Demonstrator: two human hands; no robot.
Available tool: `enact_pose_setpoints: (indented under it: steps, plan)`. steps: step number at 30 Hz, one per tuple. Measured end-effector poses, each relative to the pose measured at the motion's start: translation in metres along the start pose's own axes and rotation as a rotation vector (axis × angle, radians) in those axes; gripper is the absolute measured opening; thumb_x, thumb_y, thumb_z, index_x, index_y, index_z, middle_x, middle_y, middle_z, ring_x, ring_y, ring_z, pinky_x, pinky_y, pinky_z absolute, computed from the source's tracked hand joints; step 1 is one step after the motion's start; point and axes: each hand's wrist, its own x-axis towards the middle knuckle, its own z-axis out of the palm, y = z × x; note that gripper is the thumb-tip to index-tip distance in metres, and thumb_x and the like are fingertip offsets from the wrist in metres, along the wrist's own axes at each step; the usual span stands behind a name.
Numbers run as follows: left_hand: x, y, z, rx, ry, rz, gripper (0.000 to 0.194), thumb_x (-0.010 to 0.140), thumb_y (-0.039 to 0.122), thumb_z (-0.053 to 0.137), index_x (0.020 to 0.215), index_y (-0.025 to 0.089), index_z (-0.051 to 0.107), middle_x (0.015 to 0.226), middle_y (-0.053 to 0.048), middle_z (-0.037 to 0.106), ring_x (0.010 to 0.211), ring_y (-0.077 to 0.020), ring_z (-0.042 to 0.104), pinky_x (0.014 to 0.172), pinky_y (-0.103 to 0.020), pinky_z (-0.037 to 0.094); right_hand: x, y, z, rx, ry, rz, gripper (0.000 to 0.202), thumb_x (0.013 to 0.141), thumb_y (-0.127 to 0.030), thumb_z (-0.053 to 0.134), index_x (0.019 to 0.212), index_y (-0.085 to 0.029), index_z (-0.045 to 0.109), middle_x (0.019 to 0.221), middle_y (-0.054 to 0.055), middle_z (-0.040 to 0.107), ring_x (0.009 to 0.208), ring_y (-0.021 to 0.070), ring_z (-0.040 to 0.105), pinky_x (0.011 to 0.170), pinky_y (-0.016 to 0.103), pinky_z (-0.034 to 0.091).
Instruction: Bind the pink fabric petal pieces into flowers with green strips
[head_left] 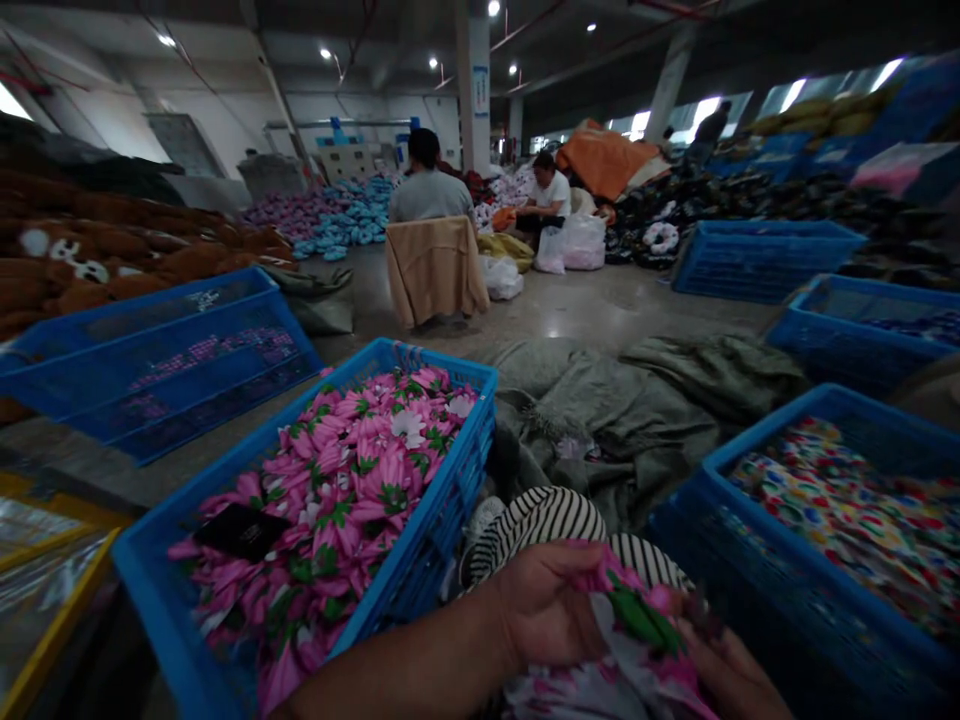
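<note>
Low in front of me, my left hand [551, 605] has its fingers and thumb closed on a fabric piece [637, 615] of pink, white and green. From the other side my right hand [724, 655] grips the same cloth. A small dark shape shows by the right fingers, too blurred to make out. Beneath the hands is more white and pink cloth, partly hidden. To the left stands a blue crate [442, 540] full of similar pink petal-like pieces [360, 460] with green parts. A flat black object [241, 531] rests on those pieces.
On the right, a blue crate [697, 510] holds multicoloured dotted fabric [847, 510]. Green-grey sacking [622, 410] lies ahead on the floor. Another blue crate [165, 360] stands left. Beyond, a person sits before a draped chair [435, 270]; another sits beside plastic bags [581, 243].
</note>
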Motion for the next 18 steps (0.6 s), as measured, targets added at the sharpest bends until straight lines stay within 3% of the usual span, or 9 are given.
enact_pose_setpoints:
  steps: [3,7,10,13,16,18]
  plan:
    - [-0.01,-0.004,0.01,-0.166,-0.127,-0.071,0.048,0.077,0.051,0.043,0.076,0.009,0.066,0.065,-0.009,0.066,0.062,-0.0184,0.06,0.078,-0.032,0.038,-0.001,0.01,0.016,0.145,-0.079,0.007,0.028,0.046,-0.035,0.08,0.068,-0.025,0.066,0.064,0.009,0.066,0.052,0.0225,0.061,0.05,0.033,0.047]
    - [-0.011,0.003,0.013,-0.207,-0.098,0.003,0.045,0.082,0.047,0.04,0.078,0.011,0.067,0.066,-0.007,0.069,0.066,-0.0177,0.063,0.077,-0.03,0.042,0.011,0.021,0.035,0.254,-0.206,0.026,0.026,0.049,-0.033,0.078,0.064,-0.019,0.06,0.046,-0.002,0.052,0.032,0.008,0.04,0.031,0.02,0.032]
    - [-0.004,0.016,0.01,-0.145,-0.121,0.122,0.035,0.083,0.041,0.044,0.08,0.014,0.067,0.07,-0.005,0.069,0.069,-0.0163,0.063,0.073,-0.028,0.044,0.026,0.028,0.034,0.34,-0.25,0.033,0.027,0.054,-0.031,0.076,0.06,-0.018,0.053,0.039,-0.009,0.04,0.03,0.0026,0.024,0.029,0.015,0.022]
    - [-0.002,0.024,0.01,-0.04,-0.131,0.259,0.028,0.081,0.037,0.05,0.093,0.016,0.064,0.072,-0.003,0.068,0.066,-0.0147,0.062,0.065,-0.025,0.046,0.03,0.03,0.029,0.372,-0.28,0.027,0.032,0.064,-0.042,0.069,0.057,-0.018,0.049,0.035,-0.011,0.03,0.029,0.0019,0.013,0.028,0.014,0.018]
    - [-0.001,0.024,0.01,0.107,-0.077,0.434,0.021,0.079,0.029,0.055,0.093,0.014,0.063,0.064,-0.002,0.065,0.054,-0.0122,0.058,0.054,-0.022,0.046,0.025,0.023,0.026,0.438,-0.357,0.054,0.04,0.068,-0.056,0.059,0.059,-0.018,0.05,0.034,-0.012,0.028,0.029,0.0023,0.01,0.028,0.015,0.017]
    - [0.0,0.023,0.009,0.167,-0.013,0.525,0.015,0.078,0.023,0.057,0.086,0.013,0.064,0.057,0.0,0.063,0.049,-0.0103,0.056,0.051,-0.02,0.045,0.022,0.016,0.027,0.439,-0.374,0.061,0.036,0.068,-0.048,0.063,0.056,-0.017,0.048,0.035,-0.011,0.029,0.03,0.0024,0.012,0.028,0.015,0.017]
